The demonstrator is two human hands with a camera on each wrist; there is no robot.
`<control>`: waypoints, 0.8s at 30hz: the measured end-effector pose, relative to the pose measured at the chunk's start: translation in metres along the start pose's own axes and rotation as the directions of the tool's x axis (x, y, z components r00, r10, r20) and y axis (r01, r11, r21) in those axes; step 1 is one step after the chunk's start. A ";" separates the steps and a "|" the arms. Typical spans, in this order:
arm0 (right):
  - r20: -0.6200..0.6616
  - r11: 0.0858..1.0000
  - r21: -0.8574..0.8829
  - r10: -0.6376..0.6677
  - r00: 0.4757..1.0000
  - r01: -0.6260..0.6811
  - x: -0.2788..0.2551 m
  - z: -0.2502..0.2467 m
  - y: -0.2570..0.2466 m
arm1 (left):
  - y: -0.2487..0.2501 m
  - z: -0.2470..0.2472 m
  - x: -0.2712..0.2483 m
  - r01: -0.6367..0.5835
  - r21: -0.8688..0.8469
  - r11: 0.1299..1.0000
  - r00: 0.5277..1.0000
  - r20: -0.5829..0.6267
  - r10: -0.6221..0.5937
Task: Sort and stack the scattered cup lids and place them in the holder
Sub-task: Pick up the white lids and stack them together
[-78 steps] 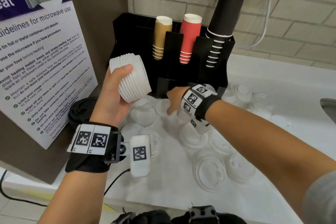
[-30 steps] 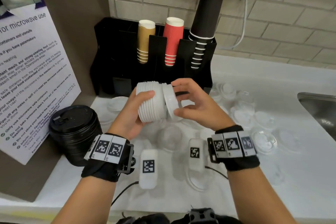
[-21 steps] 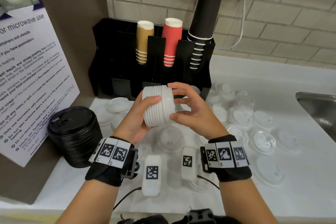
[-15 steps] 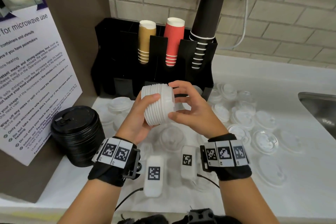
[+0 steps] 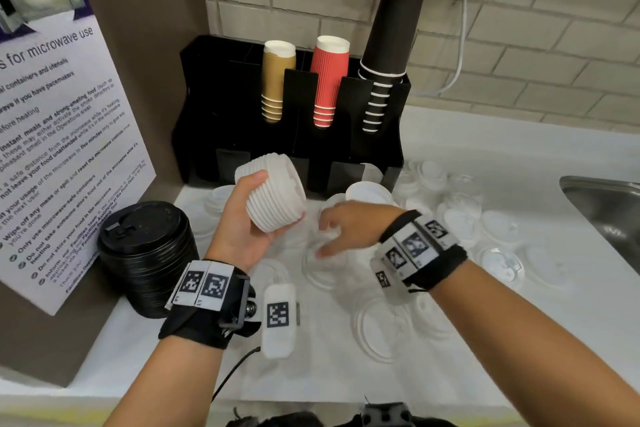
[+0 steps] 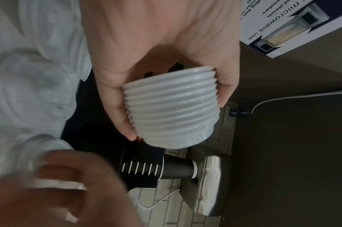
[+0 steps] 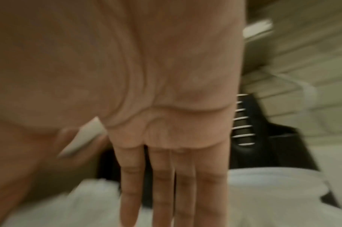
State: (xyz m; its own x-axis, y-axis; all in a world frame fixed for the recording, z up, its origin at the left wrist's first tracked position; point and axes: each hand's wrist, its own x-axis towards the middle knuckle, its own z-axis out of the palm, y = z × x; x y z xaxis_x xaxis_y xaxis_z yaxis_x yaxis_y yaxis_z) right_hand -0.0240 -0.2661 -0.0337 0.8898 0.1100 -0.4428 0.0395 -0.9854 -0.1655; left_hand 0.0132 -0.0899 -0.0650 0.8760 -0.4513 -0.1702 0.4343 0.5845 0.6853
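Note:
My left hand (image 5: 249, 218) grips a stack of white cup lids (image 5: 273, 196) on its side above the counter, thumb on top and fingers underneath; the left wrist view shows the ribbed stack of white lids (image 6: 170, 107) in my left hand (image 6: 162, 61). My right hand (image 5: 343, 229) hovers low over the scattered white and clear lids (image 5: 460, 222), fingers straight and holding nothing; the right hand (image 7: 166, 176) is blurred in its wrist view. Behind stands the black holder (image 5: 221, 107) with its lid slots at the front.
Gold (image 5: 277, 80), red (image 5: 329, 80) and black (image 5: 391, 45) paper cup stacks stand in the holder. A stack of black lids (image 5: 149, 253) sits at left by a microwave notice (image 5: 52, 135). A steel sink (image 5: 609, 211) lies at right. The counter's front edge is near me.
A loose lid went onto the stack. My right hand then left the stack and dropped toward the loose lids on the counter. My left hand tilted the stack.

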 end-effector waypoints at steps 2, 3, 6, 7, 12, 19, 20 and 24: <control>0.140 0.992 -0.126 0.009 0.990 0.009 0.006 0.012 -0.008 | 0.000 0.001 0.000 -0.007 0.004 1.000 1.000 -0.009 0.007; 0.168 0.987 -0.160 0.000 0.986 0.027 0.008 0.018 -0.011 | 0.000 0.001 0.000 -0.010 0.006 1.000 1.000 -0.014 0.010; 0.203 0.962 -0.269 0.010 0.979 0.046 0.009 0.026 -0.015 | 0.000 0.001 -0.001 -0.008 0.004 1.000 1.000 -0.018 0.008; 0.198 0.960 -0.278 0.012 0.980 0.044 0.009 0.026 -0.015 | 0.000 0.001 -0.002 -0.009 0.005 1.000 1.000 -0.019 0.009; 0.109 0.985 -0.165 -0.036 0.993 0.054 0.001 0.013 -0.007 | -0.001 0.000 -0.003 -0.021 0.006 1.000 1.000 -0.015 0.021; -0.305 0.845 0.474 -0.105 0.946 0.247 -0.043 -0.018 0.025 | -0.003 0.006 -0.006 0.018 -0.010 1.000 1.000 0.024 -0.018; -0.375 0.768 0.564 -0.088 0.923 0.303 -0.051 -0.016 0.024 | -0.006 0.008 -0.007 0.026 -0.004 1.000 0.999 0.023 -0.026; -0.526 0.564 0.698 -0.015 0.851 0.442 -0.063 0.007 0.009 | -0.017 0.015 -0.008 0.052 0.036 0.998 0.998 0.042 -0.053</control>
State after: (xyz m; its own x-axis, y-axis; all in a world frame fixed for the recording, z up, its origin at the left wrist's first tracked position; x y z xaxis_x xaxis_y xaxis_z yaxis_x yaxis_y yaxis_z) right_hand -0.0828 -0.2813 -0.0136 0.9952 0.0403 0.0891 0.0978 -0.4163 -0.9039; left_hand -0.0044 -0.1060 -0.0649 0.8418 -0.5102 -0.1764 0.4714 0.5356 0.7006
